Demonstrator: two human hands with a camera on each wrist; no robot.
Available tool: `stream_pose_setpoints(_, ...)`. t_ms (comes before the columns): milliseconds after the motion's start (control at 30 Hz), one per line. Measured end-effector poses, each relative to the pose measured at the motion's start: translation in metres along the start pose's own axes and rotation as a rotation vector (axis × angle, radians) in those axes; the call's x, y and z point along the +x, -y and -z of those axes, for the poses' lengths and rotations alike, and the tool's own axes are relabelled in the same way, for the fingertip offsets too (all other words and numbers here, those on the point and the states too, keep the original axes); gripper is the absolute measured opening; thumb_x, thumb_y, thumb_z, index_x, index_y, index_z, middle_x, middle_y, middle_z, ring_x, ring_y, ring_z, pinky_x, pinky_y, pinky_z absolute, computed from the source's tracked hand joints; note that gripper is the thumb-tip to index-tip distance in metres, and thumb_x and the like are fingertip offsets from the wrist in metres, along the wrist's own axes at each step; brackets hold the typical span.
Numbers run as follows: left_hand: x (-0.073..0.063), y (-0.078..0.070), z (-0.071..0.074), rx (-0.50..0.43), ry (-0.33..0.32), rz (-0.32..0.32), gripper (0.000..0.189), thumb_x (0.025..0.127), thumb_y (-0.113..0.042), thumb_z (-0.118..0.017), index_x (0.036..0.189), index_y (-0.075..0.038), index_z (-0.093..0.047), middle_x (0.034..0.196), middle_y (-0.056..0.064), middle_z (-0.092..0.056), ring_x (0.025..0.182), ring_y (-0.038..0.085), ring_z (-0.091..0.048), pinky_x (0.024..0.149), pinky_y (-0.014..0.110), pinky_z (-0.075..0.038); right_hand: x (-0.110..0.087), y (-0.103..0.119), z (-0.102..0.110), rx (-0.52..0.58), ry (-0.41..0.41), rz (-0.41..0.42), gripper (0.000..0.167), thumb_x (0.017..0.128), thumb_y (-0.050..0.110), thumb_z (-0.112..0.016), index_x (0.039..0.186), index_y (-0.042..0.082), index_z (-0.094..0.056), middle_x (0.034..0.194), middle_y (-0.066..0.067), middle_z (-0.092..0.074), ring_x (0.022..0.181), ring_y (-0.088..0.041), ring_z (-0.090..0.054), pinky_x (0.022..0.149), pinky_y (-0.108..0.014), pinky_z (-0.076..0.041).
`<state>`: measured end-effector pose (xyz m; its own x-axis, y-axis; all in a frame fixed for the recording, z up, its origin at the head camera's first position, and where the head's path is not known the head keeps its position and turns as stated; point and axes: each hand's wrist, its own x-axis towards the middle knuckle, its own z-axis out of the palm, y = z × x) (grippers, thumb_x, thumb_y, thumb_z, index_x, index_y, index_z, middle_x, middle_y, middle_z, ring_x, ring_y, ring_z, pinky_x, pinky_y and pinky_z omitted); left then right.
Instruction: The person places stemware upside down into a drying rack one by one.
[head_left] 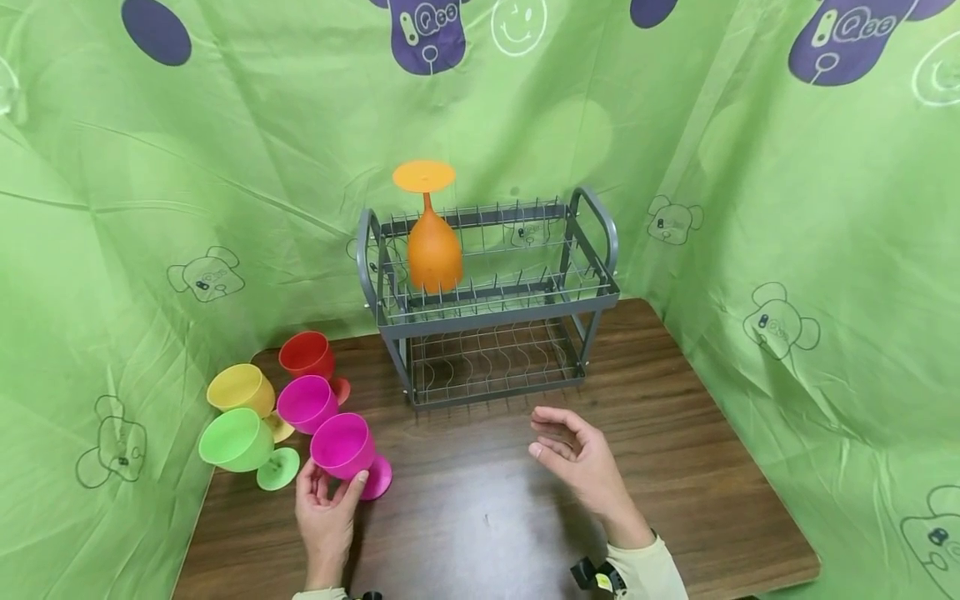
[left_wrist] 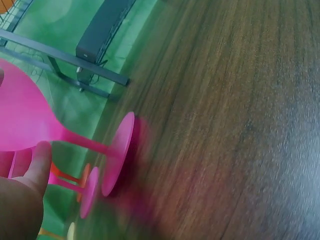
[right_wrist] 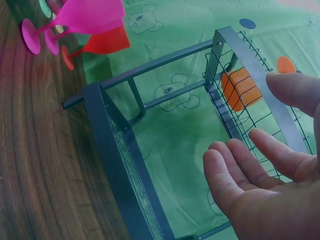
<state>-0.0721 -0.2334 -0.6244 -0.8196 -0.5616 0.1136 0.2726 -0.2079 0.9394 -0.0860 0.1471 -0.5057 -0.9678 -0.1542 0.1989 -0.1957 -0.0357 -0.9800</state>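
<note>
At the left of the table, my left hand (head_left: 327, 515) holds the bowl of a magenta plastic goblet (head_left: 343, 447), thumb on one side and fingers on the other. In the left wrist view the goblet's bowl (left_wrist: 27, 112) and round foot show, the foot close over the wood. Just behind it stands a second magenta goblet (head_left: 306, 405). Nothing is in my right hand (head_left: 588, 471), which hovers over the table in front of the dish rack (head_left: 495, 317), its fingers (right_wrist: 217, 165) loosely bent. An orange goblet (head_left: 435, 250) sits upside down on the rack's upper tier.
Beside the magenta goblets stand a red goblet (head_left: 307, 354), a yellow goblet (head_left: 242, 388) and a light green goblet (head_left: 236, 440). The rack has raised side handles and upright wire prongs. Green printed cloth (head_left: 285, 150) walls in the brown wooden table (head_left: 675, 417).
</note>
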Motion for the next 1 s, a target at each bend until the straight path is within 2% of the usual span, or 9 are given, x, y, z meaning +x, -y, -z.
stream_pose_setpoints(300, -0.009, -0.031, -0.002, 0.046, 0.03, 0.0, 0.083, 0.075, 0.032, -0.074, 0.15, 0.009, -0.047, 0.135, 0.011, -0.059, 0.117, 0.011, -0.065, 0.096, 0.024, -0.06, 0.005, 0.004, -0.001, -0.004, 0.009, -0.007, 0.049, 0.091, -0.005, -0.076, 0.137, -0.009, -0.059, 0.136, -0.014, -0.065, 0.124, -0.019, -0.067, 0.104, -0.033, -0.06)
stream_pose_setpoints(567, -0.021, -0.063, -0.009, 0.134, 0.134, -0.024, 0.084, 0.075, 0.03, -0.076, 0.151, 0.004, -0.05, 0.136, 0.014, -0.055, 0.115, 0.015, -0.07, 0.096, 0.026, -0.06, 0.009, 0.01, -0.006, -0.025, 0.046, -0.026, 0.048, 0.092, -0.002, -0.077, 0.137, -0.004, -0.061, 0.141, -0.019, -0.063, 0.128, -0.029, -0.066, 0.106, -0.034, -0.059)
stream_pose_setpoints(667, -0.025, -0.076, -0.012, 0.261, 0.18, -0.067, 0.083, 0.074, 0.024, -0.082, 0.149, -0.001, -0.055, 0.136, 0.011, -0.055, 0.119, 0.013, -0.066, 0.096, 0.022, -0.059, 0.011, 0.011, -0.009, -0.047, 0.074, -0.009, 0.048, 0.092, -0.001, -0.078, 0.137, -0.003, -0.061, 0.142, -0.019, -0.062, 0.129, -0.03, -0.065, 0.107, -0.035, -0.058)
stream_pose_setpoints(800, -0.03, -0.09, -0.018, 0.508, 0.268, -0.148, 0.084, 0.072, 0.008, -0.094, 0.146, -0.013, -0.061, 0.134, 0.002, -0.058, 0.123, 0.006, -0.062, 0.098, 0.014, -0.056, 0.014, 0.013, -0.013, -0.077, 0.096, 0.01, 0.05, 0.091, 0.0, -0.079, 0.137, -0.002, -0.062, 0.142, -0.017, -0.063, 0.128, -0.026, -0.065, 0.106, -0.034, -0.059)
stream_pose_setpoints(900, -0.034, -0.098, -0.024, 0.668, 0.345, -0.211, 0.086, 0.07, -0.004, -0.099, 0.146, -0.018, -0.062, 0.134, -0.003, -0.061, 0.121, 0.0, -0.061, 0.1, 0.01, -0.053, 0.014, 0.014, -0.017, -0.096, 0.117, 0.026, 0.051, 0.09, 0.0, -0.08, 0.138, -0.001, -0.062, 0.141, -0.016, -0.063, 0.127, -0.025, -0.066, 0.106, -0.033, -0.059)
stream_pose_setpoints(1000, -0.038, -0.104, -0.029, 0.768, 0.417, -0.266, 0.089, 0.068, -0.011, -0.101, 0.147, -0.019, -0.061, 0.135, -0.003, -0.063, 0.12, -0.002, -0.061, 0.102, 0.01, -0.051, 0.015, 0.014, -0.022, -0.099, 0.155, 0.039, 0.052, 0.091, 0.001, -0.08, 0.139, 0.002, -0.062, 0.141, -0.016, -0.062, 0.127, -0.02, -0.065, 0.107, -0.035, -0.058)
